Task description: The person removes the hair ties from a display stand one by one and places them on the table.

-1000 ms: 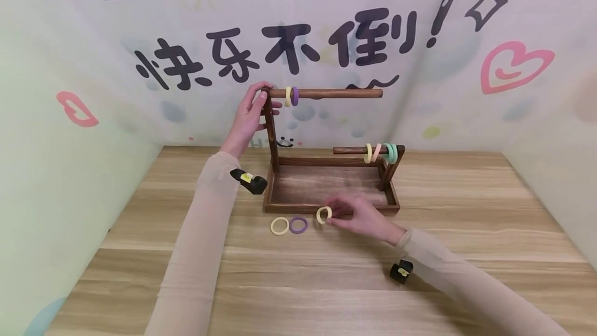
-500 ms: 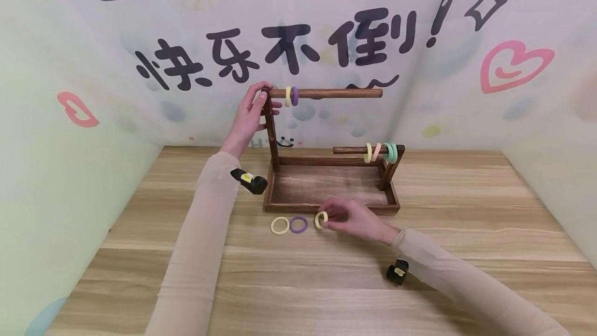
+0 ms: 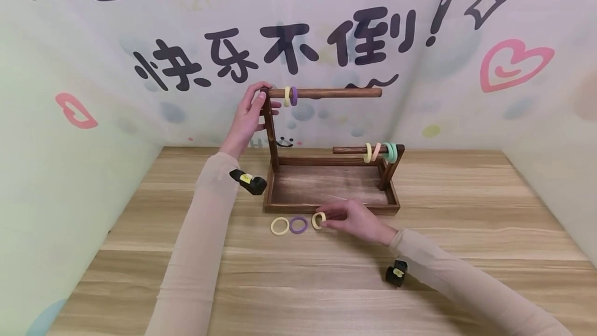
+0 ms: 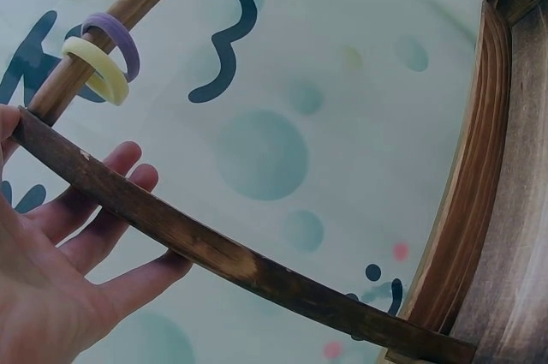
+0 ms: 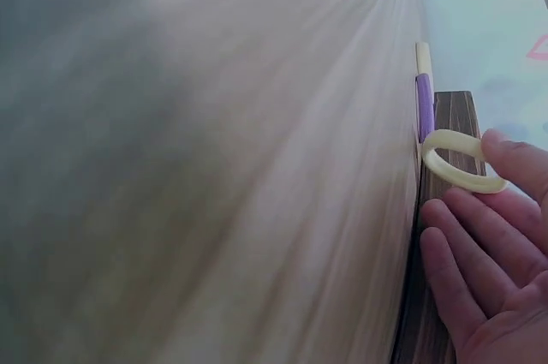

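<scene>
A dark wooden rack (image 3: 272, 139) with a tray base and two horizontal rods stands on the table. My left hand (image 3: 249, 110) holds the top of its tall left post, thumb in front and fingers behind. A yellow ring and a purple ring (image 4: 118, 38) hang on the upper rod close to that hand. In front of the tray, my right hand (image 3: 356, 219) pinches a yellow ring (image 5: 458, 182) between thumb and forefinger. The ring is tilted, its lower edge at the tabletop. To its left, a purple ring (image 3: 298, 225) and another yellow ring (image 3: 280, 226) lie flat.
The short lower rod (image 3: 347, 150) bears yellow, pink and mint-green rings (image 3: 391, 153) near its right post. A printed cloth (image 3: 186, 118) hangs behind the wood-grain table (image 3: 298, 294). The tray's front rim (image 3: 291, 208) runs just behind the loose rings.
My right hand has moved slightly left and down with the yellow ring, bringing it closer to the purple ring on the table. The left hand stays on the post.
</scene>
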The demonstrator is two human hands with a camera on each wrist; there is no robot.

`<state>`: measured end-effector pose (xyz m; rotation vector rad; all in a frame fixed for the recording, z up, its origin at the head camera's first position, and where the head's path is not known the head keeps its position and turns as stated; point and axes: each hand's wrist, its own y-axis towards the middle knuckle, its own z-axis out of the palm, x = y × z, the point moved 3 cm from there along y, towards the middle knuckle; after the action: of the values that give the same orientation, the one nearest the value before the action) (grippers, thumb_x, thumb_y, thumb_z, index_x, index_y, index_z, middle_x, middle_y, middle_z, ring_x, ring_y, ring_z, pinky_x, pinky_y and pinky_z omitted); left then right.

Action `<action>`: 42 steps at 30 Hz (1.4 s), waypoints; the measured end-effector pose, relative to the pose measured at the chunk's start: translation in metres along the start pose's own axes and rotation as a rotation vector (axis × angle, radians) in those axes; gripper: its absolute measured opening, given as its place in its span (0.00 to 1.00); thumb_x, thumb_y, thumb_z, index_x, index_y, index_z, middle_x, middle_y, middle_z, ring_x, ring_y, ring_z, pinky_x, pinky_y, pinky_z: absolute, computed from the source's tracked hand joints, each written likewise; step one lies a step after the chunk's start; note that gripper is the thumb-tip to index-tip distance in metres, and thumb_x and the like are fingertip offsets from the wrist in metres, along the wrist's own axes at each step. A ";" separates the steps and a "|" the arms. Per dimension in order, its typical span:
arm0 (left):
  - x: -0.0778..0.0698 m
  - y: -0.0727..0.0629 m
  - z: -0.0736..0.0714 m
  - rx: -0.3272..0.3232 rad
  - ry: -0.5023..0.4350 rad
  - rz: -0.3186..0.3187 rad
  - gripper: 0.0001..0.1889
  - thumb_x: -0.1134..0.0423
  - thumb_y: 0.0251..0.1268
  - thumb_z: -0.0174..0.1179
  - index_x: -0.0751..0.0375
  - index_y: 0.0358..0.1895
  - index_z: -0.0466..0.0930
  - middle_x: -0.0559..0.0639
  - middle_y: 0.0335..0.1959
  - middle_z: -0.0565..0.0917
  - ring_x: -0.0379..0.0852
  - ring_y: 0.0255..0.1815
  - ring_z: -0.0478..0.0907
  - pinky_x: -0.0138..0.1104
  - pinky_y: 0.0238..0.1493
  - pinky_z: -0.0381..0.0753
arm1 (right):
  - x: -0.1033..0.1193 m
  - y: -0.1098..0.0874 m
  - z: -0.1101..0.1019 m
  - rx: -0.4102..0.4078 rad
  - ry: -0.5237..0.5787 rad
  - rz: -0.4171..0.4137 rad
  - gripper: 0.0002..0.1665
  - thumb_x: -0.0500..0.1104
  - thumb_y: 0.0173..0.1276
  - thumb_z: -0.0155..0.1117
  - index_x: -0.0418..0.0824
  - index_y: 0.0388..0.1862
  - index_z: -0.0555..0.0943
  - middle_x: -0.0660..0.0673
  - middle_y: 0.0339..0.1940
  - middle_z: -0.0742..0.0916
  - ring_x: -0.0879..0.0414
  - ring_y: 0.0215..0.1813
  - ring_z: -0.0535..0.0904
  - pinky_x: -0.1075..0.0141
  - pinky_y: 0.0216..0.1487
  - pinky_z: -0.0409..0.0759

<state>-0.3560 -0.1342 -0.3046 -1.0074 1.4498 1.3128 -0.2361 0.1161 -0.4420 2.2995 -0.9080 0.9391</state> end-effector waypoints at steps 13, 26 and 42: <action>0.000 0.000 -0.001 -0.002 0.006 0.000 0.13 0.54 0.79 0.41 0.44 0.60 0.69 0.63 0.50 0.81 0.57 0.50 0.78 0.56 0.50 0.75 | -0.001 0.002 0.003 0.019 -0.039 0.042 0.21 0.40 0.61 0.71 0.33 0.52 0.82 0.43 0.49 0.86 0.55 0.49 0.83 0.63 0.50 0.78; -0.001 0.000 -0.001 0.004 0.005 -0.002 0.13 0.53 0.79 0.41 0.44 0.59 0.69 0.63 0.50 0.81 0.59 0.51 0.78 0.55 0.50 0.75 | 0.001 0.000 0.000 0.038 -0.068 0.027 0.23 0.42 0.61 0.72 0.33 0.53 0.82 0.43 0.49 0.86 0.53 0.52 0.82 0.61 0.53 0.77; 0.001 0.001 0.000 0.010 0.023 0.011 0.14 0.53 0.79 0.40 0.43 0.60 0.69 0.62 0.50 0.81 0.57 0.51 0.78 0.55 0.49 0.75 | 0.016 0.004 -0.030 0.015 0.028 0.050 0.17 0.41 0.64 0.69 0.35 0.50 0.83 0.44 0.45 0.87 0.56 0.47 0.83 0.63 0.48 0.79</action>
<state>-0.3576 -0.1341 -0.3053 -1.0118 1.4795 1.3042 -0.2424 0.1267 -0.4097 2.2795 -0.9539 1.0002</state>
